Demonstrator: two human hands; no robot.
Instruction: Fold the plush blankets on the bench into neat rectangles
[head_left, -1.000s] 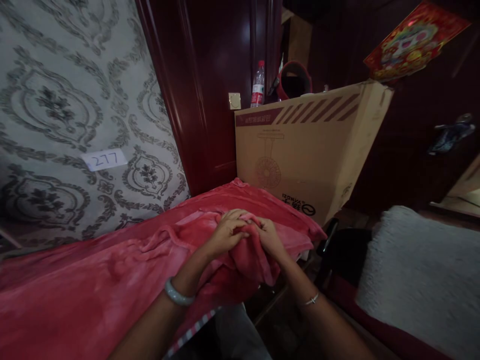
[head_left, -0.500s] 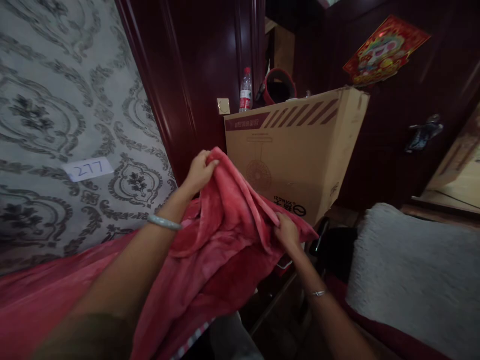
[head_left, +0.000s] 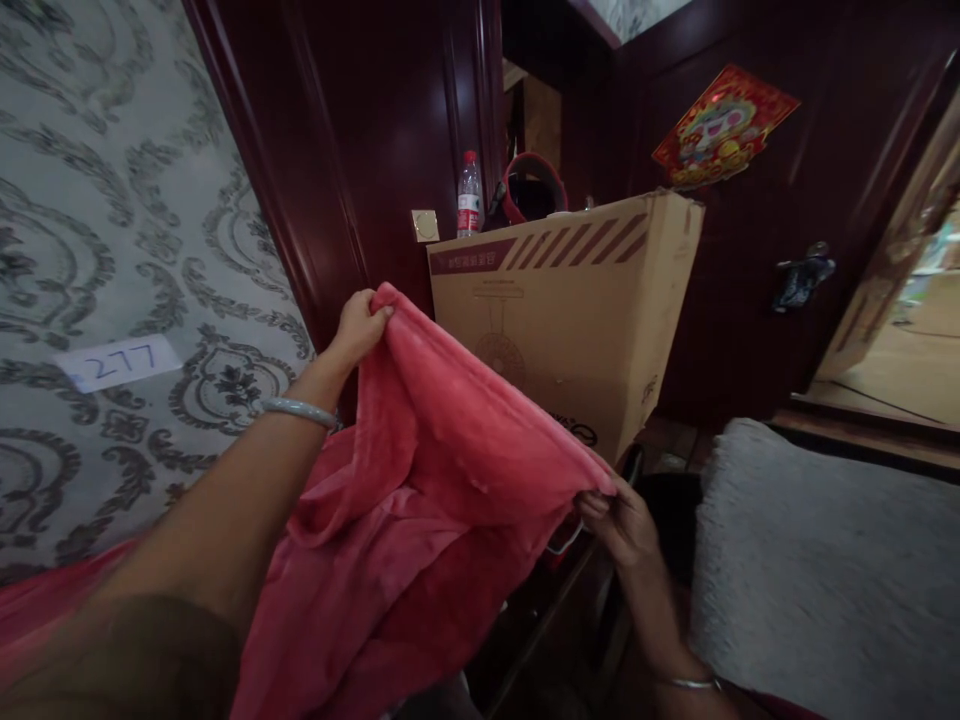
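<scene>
In front of the cardboard box's (head_left: 600, 320) lower left corner, I'm holding the pink blanket (head_left: 465, 430) edge-up, left hand (head_left: 356, 325) gripping one end, right hand (head_left: 626, 525) pinching the other. Over-tugging could be stripping that pinch; a wide swing could be tipping the bottle (head_left: 469, 195) by the box's top left corner.

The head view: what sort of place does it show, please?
Probably a room in a home, perhaps a bedroom: patterned wallpaper, a dark door with a red decoration, and a plush red blanket.
</scene>
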